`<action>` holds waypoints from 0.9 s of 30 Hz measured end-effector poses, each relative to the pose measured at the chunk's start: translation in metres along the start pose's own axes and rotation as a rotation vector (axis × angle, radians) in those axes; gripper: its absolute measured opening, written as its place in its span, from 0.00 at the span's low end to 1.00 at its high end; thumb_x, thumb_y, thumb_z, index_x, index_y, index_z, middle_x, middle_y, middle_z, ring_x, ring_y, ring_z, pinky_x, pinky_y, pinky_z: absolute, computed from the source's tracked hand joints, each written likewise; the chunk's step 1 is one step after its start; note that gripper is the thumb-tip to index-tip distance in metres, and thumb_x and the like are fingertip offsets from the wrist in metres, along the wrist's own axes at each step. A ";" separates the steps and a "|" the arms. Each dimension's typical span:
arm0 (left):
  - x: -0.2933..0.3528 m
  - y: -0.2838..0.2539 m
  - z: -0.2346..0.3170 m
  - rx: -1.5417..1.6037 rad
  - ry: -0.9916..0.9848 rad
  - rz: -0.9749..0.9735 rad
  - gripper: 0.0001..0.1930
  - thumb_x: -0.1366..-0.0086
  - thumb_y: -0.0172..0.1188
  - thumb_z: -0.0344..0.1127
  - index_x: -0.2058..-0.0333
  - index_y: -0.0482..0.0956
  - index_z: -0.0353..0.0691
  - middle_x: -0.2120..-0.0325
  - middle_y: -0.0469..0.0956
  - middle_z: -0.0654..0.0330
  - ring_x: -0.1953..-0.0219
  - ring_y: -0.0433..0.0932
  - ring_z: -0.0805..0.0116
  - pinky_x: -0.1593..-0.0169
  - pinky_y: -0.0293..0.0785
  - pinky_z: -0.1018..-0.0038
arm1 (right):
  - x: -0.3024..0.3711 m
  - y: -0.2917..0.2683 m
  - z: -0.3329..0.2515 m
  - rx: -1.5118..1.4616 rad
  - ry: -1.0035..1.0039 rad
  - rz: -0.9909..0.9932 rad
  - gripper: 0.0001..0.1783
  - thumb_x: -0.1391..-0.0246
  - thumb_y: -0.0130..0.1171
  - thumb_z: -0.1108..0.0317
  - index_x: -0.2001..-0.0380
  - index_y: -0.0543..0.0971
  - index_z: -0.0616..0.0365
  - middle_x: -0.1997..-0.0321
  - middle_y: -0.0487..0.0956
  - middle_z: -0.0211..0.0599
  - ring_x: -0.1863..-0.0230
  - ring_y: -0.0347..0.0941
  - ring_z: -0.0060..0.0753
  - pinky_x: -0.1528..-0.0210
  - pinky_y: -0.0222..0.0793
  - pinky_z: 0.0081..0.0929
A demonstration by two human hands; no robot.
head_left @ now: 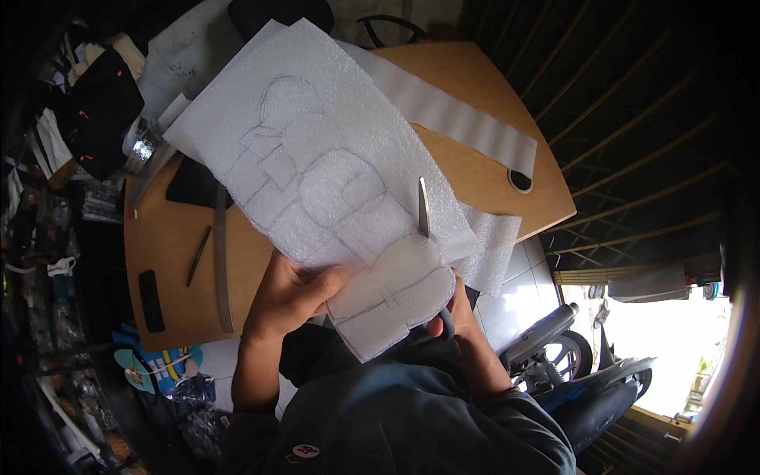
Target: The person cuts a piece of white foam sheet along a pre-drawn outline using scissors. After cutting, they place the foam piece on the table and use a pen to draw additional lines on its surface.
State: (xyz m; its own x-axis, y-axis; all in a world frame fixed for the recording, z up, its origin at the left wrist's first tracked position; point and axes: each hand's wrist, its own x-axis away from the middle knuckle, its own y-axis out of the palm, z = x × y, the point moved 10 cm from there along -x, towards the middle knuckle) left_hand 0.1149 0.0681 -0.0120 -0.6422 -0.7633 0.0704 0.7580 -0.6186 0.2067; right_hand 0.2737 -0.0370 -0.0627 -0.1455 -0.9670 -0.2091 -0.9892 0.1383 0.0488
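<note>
Now pinching white sheet (pixel 317 190) in left hand (pixel 291 298), at left edge. Gripping scissors (pixel 423 209) in right hand (pixel 461 307), at sheet's right edge.

Your brown wooden table (pixel 503 83) spreads from eight o'clock round to three, with a dark chair (pixel 285 14) at eleven. A dark slatted wall (pixel 633 127) rises at two; hard daylight fills an opening (pixel 661 328) at four, near a parked motorbike (pixel 586 400) and pale floor tiles (pixel 518 297). Shadowy clutter (pixel 95 207) lines your nine o'clock.

Blk pen (pixel 199 256) nr blk phone (pixel 150 301) (both on tbl (pixel 475 75)); motorbike (pixel 606 392) lower R
</note>
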 end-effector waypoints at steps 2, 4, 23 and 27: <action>0.000 -0.002 0.010 -0.045 0.059 0.012 0.23 0.39 0.60 0.27 0.48 0.65 0.25 0.68 0.77 0.58 0.72 0.74 0.81 0.69 0.72 0.82 | 0.000 -0.002 0.002 0.050 -0.030 -0.063 0.40 0.63 0.69 0.31 0.71 0.78 0.64 0.81 0.73 0.31 0.78 0.68 0.25 0.76 0.59 0.26; 0.001 -0.005 0.015 -0.113 0.092 -0.025 0.25 0.39 0.61 0.28 0.46 0.63 0.24 0.63 0.77 0.54 0.65 0.76 0.77 0.61 0.74 0.79 | -0.003 0.000 0.002 0.093 -0.072 -0.112 0.35 0.62 0.71 0.36 0.76 0.77 0.62 0.82 0.72 0.30 0.80 0.67 0.25 0.78 0.58 0.27; -0.010 -0.028 0.026 -0.272 -0.005 -0.221 0.35 0.40 0.62 0.33 0.40 0.57 0.22 0.50 0.73 0.47 0.51 0.74 0.67 0.49 0.73 0.72 | 0.001 0.009 0.026 0.124 0.116 -0.288 0.17 0.64 0.71 0.61 0.79 0.73 0.60 0.85 0.69 0.30 0.83 0.65 0.22 0.79 0.56 0.24; -0.011 -0.027 0.023 -0.268 -0.053 -0.241 0.36 0.40 0.63 0.34 0.39 0.57 0.22 0.49 0.73 0.48 0.50 0.74 0.66 0.48 0.72 0.71 | 0.000 0.011 0.024 0.099 0.097 -0.253 0.18 0.65 0.71 0.60 0.79 0.73 0.60 0.86 0.69 0.28 0.84 0.65 0.19 0.80 0.56 0.23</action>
State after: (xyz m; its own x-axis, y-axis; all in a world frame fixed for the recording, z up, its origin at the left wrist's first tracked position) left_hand 0.0983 0.0973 0.0036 -0.8055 -0.5836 0.1031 0.5830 -0.8115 -0.0389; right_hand 0.2621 -0.0299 -0.0855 0.1041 -0.9887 -0.1076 -0.9915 -0.0947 -0.0894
